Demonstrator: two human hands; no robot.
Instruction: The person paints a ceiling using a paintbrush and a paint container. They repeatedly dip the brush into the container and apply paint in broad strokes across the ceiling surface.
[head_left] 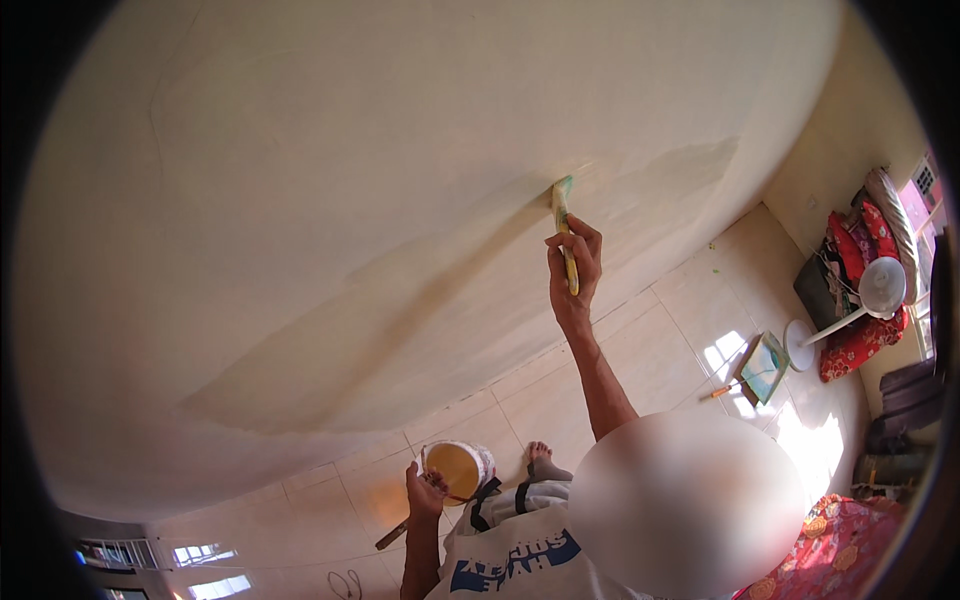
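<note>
My right hand (577, 262) is closed round the handle of a paintbrush (561, 215), its bristles tipped with green and pressed to the pale wall (330, 130). The brush casts a long shadow down the wall, across a broad darker, damp-looking patch (450, 310). Lower down, my left hand (427, 492) grips the side of a white bucket (485, 462). Yellowish liquid (453, 470) shows inside the bucket. By my left wrist a thin brown, stick-like piece (392, 536) juts out; what it belongs to is hidden.
Pale floor tiles (510, 405) run along the wall's foot, where my bare foot (543, 462) stands. At the right are a white pedestal fan (840, 325), a paint tray with a roller (762, 368), and piled red cushions (860, 345). Red patterned fabric (830, 550) lies lower right.
</note>
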